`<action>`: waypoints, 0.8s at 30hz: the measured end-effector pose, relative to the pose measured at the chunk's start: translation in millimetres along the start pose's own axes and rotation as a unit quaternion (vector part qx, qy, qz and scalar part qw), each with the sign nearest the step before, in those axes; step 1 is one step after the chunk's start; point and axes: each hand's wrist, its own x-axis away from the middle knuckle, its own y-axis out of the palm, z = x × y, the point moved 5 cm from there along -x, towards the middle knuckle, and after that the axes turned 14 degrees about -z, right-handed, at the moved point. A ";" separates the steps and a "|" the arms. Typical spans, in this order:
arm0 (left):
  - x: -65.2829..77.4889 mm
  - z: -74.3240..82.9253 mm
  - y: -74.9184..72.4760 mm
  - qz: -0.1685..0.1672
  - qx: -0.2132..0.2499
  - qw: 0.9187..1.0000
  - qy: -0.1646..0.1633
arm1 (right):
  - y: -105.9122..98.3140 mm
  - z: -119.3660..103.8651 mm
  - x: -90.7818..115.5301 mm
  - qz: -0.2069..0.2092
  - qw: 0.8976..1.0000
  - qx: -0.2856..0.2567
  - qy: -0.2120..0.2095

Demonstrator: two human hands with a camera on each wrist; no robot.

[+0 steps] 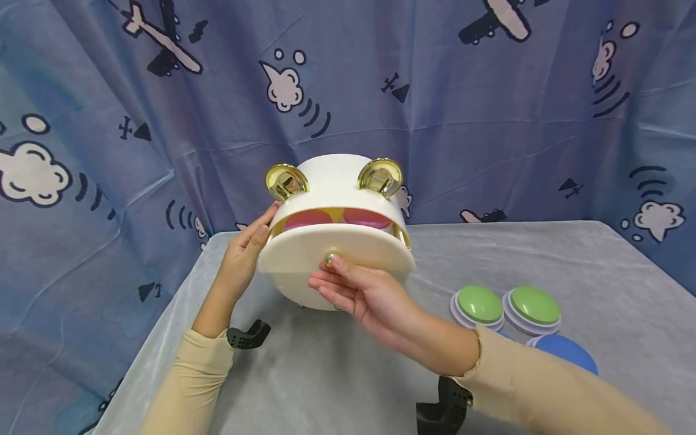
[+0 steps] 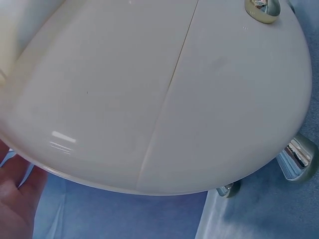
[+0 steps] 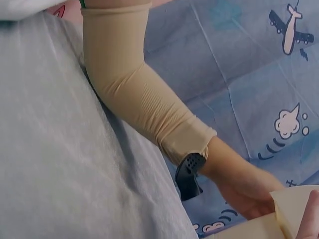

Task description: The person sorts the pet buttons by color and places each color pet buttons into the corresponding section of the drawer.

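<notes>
1. A white box (image 1: 338, 169) with rounded sides is on the left-hand part of the desk (image 1: 489, 254), towards its far side. Two gold ears (image 1: 287, 181) rise from its upper part, and gold feet (image 2: 299, 162) show along its lower side in the left wrist view.
2. The front panel (image 1: 293, 248) leans outward at the top, leaving a gap in which two pink shapes (image 1: 367, 219) show with yellow between them.
3. The right hand (image 1: 375, 299) has a narrow grip: the thumb presses the gold knob (image 1: 329, 258) on the panel, pinching it. The left hand (image 1: 244, 254) has a looser grip, its fairly straight fingers resting along the box's left side, just below an ear.
4. Beige sleeves (image 1: 190, 374) cover both forearms, with a black mount (image 1: 248, 335) at each wrist.
5. Right of the box, well apart from it, two green domes (image 1: 480, 304) on white bases lie side by side. Nearer the person is a blue dome (image 1: 568, 350), partly hidden by the right sleeve.
6. Soft-looking grey cloth with faint wrinkles covers the desk, whose far right corner is rounded.
7. Behind it hangs a creased blue curtain (image 1: 217, 133), printed with planes, pale clouds and dark curved strokes; it also fills the left and right sides.
</notes>
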 end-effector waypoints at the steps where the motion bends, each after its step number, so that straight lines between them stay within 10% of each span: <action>1: 0.0 -0.1 -0.1 0.001 -0.001 1.000 -0.002 | -0.6 -0.6 -1.4 0.001 1.000 0.002 -0.003; 24: -0.5 0.4 0.0 0.005 -0.012 1.000 0.009 | -12.4 -7.5 -18.1 0.008 0.999 0.035 -0.026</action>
